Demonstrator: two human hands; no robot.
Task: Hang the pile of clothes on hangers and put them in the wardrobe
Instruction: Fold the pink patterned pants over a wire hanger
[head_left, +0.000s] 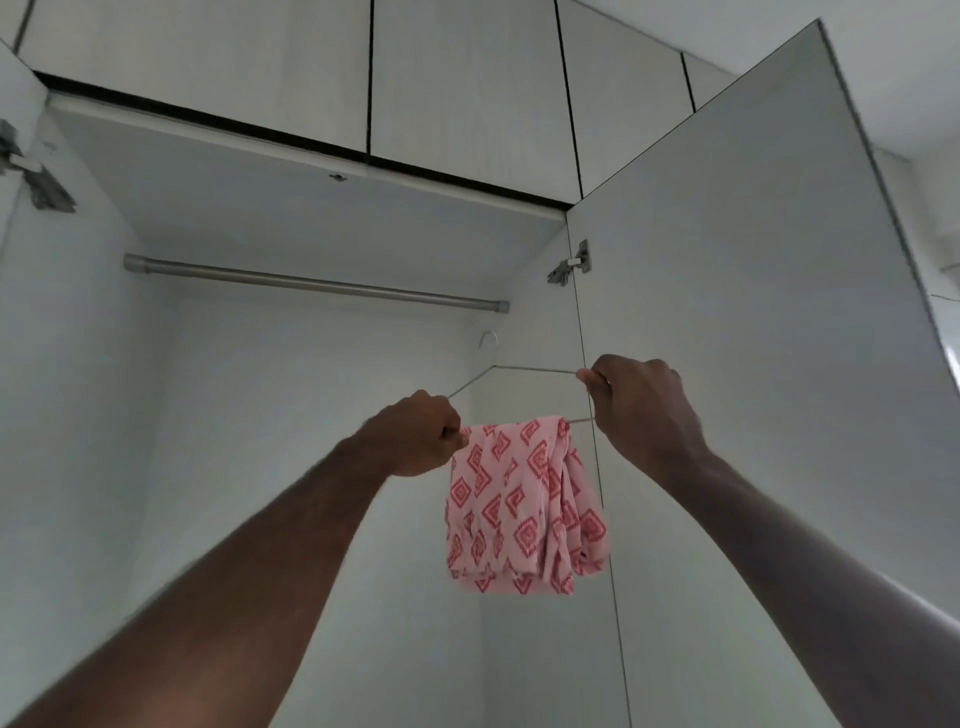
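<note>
A thin wire hanger (524, 369) is raised inside the open wardrobe, its hook just below the right end of the metal rail (311, 283) and not on it. A pink cloth with a red diamond pattern (524, 504) is draped over the hanger's bottom bar and hangs down folded. My left hand (421, 434) grips the hanger's left corner. My right hand (644, 405) grips its right corner.
The wardrobe interior (260, 415) is white and the rail carries nothing. The right door (753, 312) stands open close beside my right hand, with a hinge (571, 265) above. Closed upper cabinets (467, 78) run across the top.
</note>
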